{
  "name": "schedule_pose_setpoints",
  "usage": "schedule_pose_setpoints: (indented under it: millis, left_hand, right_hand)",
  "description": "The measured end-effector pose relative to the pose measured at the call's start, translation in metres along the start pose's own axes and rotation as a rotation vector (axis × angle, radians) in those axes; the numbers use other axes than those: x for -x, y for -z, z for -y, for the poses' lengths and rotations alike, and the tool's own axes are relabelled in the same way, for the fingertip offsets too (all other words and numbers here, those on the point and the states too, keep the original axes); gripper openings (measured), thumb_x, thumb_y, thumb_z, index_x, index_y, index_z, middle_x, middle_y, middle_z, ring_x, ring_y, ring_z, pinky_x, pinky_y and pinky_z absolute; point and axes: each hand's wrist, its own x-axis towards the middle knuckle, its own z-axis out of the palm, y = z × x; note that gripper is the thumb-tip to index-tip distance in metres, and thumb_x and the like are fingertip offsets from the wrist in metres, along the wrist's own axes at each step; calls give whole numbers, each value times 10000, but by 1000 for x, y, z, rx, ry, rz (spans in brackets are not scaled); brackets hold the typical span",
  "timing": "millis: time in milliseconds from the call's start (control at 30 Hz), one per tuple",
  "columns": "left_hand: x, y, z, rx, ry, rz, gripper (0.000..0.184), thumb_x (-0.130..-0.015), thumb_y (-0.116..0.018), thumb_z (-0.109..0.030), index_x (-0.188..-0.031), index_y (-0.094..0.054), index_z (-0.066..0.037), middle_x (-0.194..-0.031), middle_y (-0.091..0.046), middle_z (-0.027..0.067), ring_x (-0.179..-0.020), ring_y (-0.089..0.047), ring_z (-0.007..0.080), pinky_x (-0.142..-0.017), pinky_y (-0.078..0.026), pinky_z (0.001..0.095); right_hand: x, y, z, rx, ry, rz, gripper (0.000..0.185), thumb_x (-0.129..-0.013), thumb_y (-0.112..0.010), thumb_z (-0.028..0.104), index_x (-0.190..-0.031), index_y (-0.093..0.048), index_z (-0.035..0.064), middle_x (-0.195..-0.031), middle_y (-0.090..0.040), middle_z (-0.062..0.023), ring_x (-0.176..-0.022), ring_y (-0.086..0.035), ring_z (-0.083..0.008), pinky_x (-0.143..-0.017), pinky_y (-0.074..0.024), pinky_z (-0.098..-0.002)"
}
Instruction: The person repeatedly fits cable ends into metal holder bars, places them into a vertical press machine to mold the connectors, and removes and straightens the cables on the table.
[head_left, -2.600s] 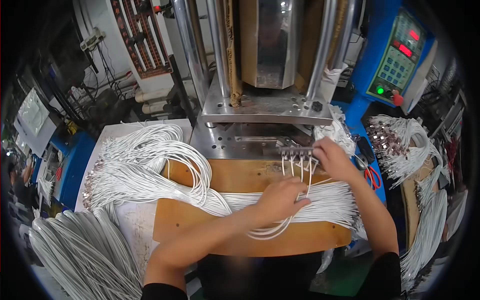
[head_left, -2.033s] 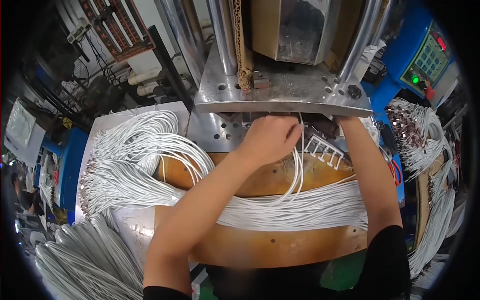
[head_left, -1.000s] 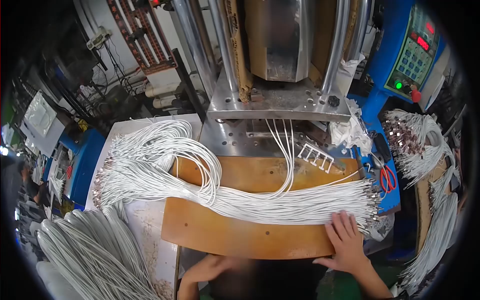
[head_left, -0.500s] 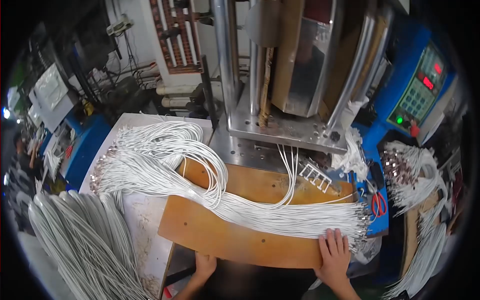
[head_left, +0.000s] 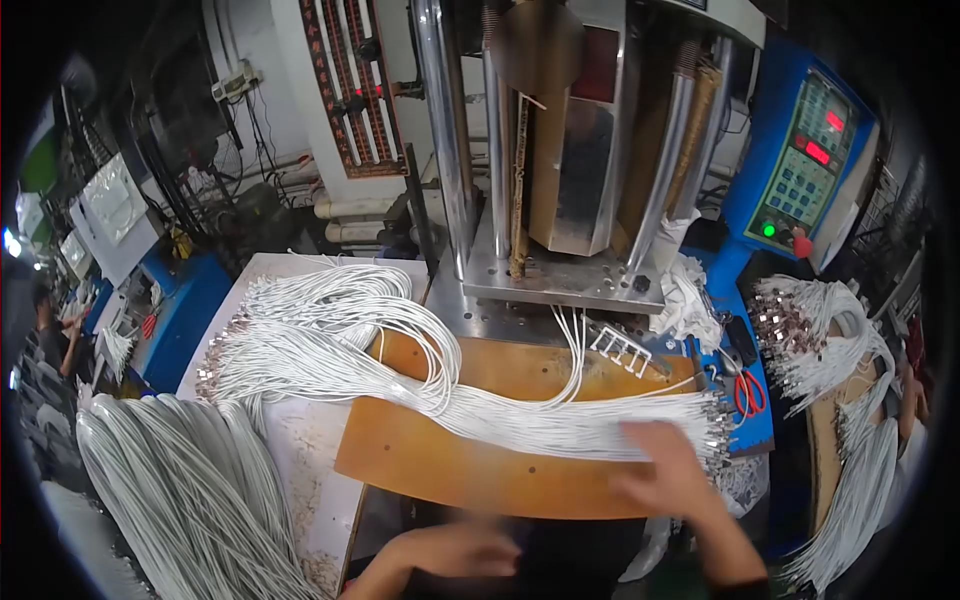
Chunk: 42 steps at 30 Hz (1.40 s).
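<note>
My left hand (head_left: 455,549), blurred, hovers below the front edge of the brown board (head_left: 440,465), fingers pointing right with nothing seen in them. Over the board's right end is my right hand (head_left: 668,472), also blurred, fingers apart, beside the bundle of white cables (head_left: 560,425). The bundle stretches across the board, its metal-tipped ends at the right. A few white cables (head_left: 577,350) run up from it under the steel plate of the press (head_left: 560,285); their upper ends are hidden. A white comb-shaped moulded piece (head_left: 621,351) lies right of them.
Looped white cables (head_left: 340,310) cover the white table at left, above a thick grey-white coil (head_left: 185,480). Red-handled scissors (head_left: 748,395) lie on the blue surface at right, below a control panel (head_left: 812,165). More cables (head_left: 810,340) hang far right. Another person (head_left: 48,335) is far left.
Both hands came away from the press area and dropped to the board's front edge, then moved off that edge. Several cables now run under the plate. The view has shifted.
</note>
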Motion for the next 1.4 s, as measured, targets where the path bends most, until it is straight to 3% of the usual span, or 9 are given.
schedule_pose_setpoints:
  millis: [67,167,267,467,733,867,933,1100,1400]
  left_hand:
    - [-44,22,-43,-89,-42,-55,324,-944,-630,-312,-1110,-648,-33,-1030,-665,143,-997,-643,276,-881,-501,381]
    - [-124,7,-59,-593,-173,-472,396,-942,-605,-339,-1185,-591,-27,-1111,-622,149,-1037,-607,306,-920,-475,409]
    - [-185,10,-59,-632,-287,-451,545,-906,-614,-424,-1216,-548,20,-1174,-586,189,-1069,-575,338,-941,-453,442]
    - [-149,30,-35,-952,179,-666,937,-706,-692,-670,-1232,-506,83,-1161,-591,227,-1035,-573,356,-926,-420,501]
    - [-83,84,18,-800,-261,-637,299,-825,-734,-196,-1038,-655,-1,-1152,-652,183,-1002,-630,357,-862,-508,418]
    - [-91,80,11,-537,-180,-732,155,-830,-706,-71,-950,-676,23,-1091,-679,166,-903,-664,290,-780,-529,378]
    - [-91,84,1,-459,-169,-692,135,-832,-692,-59,-936,-674,26,-1072,-682,162,-882,-664,268,-762,-524,360]
    - [-73,126,-2,249,-172,-621,81,-856,-645,-33,-880,-663,42,-920,-695,125,-764,-639,157,-675,-487,269]
    - [-92,94,-36,-248,100,-618,139,-909,-625,-85,-876,-650,49,-722,-652,68,-665,-586,116,-651,-461,247]
  right_hand:
    - [-48,0,-16,-102,-377,-9,732,-723,-799,303,-1325,-521,-9,-1063,-681,-161,-898,-663,-322,-783,-521,-425]
    - [-104,-35,-76,125,-322,-184,374,-816,-709,248,-1086,-649,-4,-905,-679,-179,-805,-658,-340,-698,-515,-437]
    - [-109,-15,-71,147,-289,-301,210,-864,-655,204,-933,-675,7,-841,-660,-195,-777,-650,-347,-695,-509,-438]
    - [2,103,-43,-337,-498,-406,156,-915,-620,137,-855,-627,-7,-731,-598,-12,-698,-539,-71,-606,-423,-247]
    - [107,112,-68,141,-684,86,143,-867,-653,138,-893,-644,-2,-772,-653,-90,-681,-613,-224,-641,-476,-328]
    - [37,57,-57,59,-441,-198,213,-851,-685,190,-960,-683,7,-889,-679,-147,-817,-661,-319,-738,-529,-382]
    - [4,3,-44,108,-135,-295,305,-863,-677,219,-1089,-659,16,-1031,-666,-165,-999,-626,-344,-929,-473,-447]
    - [-50,-31,5,100,-44,-179,308,-759,-677,178,-1038,-643,53,-956,-661,-137,-962,-627,-302,-877,-455,-463]
    - [8,56,-47,520,-252,-181,214,-738,-624,73,-950,-652,60,-907,-678,-104,-936,-646,-287,-835,-460,-426]
